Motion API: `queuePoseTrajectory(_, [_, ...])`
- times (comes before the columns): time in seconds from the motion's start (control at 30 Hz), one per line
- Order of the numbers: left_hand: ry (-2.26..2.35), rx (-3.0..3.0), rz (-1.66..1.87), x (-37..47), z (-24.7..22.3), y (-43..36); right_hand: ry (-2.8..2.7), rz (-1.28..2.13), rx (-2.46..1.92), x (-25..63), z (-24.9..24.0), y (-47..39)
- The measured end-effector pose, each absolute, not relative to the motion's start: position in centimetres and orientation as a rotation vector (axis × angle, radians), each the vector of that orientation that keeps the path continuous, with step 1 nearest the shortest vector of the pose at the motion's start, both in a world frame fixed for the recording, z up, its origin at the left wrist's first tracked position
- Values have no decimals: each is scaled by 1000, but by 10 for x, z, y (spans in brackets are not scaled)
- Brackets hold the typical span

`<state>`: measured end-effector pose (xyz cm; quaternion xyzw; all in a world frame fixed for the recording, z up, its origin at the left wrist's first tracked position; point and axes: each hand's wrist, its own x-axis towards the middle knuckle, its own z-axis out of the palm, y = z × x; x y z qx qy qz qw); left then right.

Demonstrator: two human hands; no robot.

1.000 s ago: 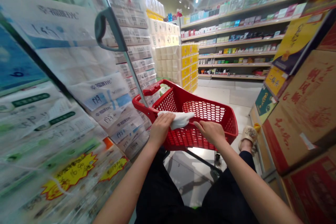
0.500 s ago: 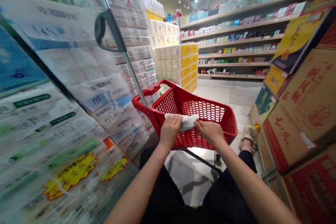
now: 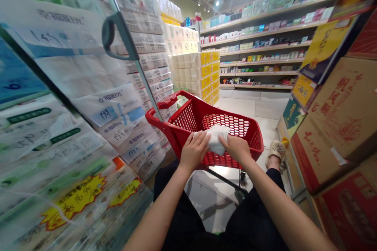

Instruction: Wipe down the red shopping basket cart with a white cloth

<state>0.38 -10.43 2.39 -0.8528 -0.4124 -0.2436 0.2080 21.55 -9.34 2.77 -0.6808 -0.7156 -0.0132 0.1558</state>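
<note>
A white cloth (image 3: 217, 138) lies bunched over the near side rim of a red plastic shopping cart (image 3: 173, 130). My left hand (image 3: 194, 150) presses the cloth's left end to the rim, its fingers bent over the edge. From the right, my right hand (image 3: 238, 149) grips the other end, thumb on top and the remaining fingers mostly hidden. The cart has a perforated basket, and a grey grip on a metal pole (image 3: 118, 37) rises in front of its left end.
Stacks of packaged tissue (image 3: 118, 106) with price labels rise close on the left. Cardboard cartons (image 3: 338, 125) line the right side. Beyond the cart, shelves (image 3: 259, 47) hold many small boxes and bottles. My foot in a beige clog (image 3: 276, 150) rests on the tiled floor.
The cloth has been bunched up higher between my hands, and my left fingers have spread slightly. The whole view has shifted a little; the cart stays in place.
</note>
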Motion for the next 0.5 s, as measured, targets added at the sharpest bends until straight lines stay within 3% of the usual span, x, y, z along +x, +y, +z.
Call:
queuePoseTrajectory(0.2, [-1291, -2267, -709, -18, 33, -107, -2068, -55, -1984, 209, 28, -91])
queuePoseTrajectory(0.5, [-1061, -2469, -701, 63, 15, -98, -2120, -121, -1885, 216, 21, -90])
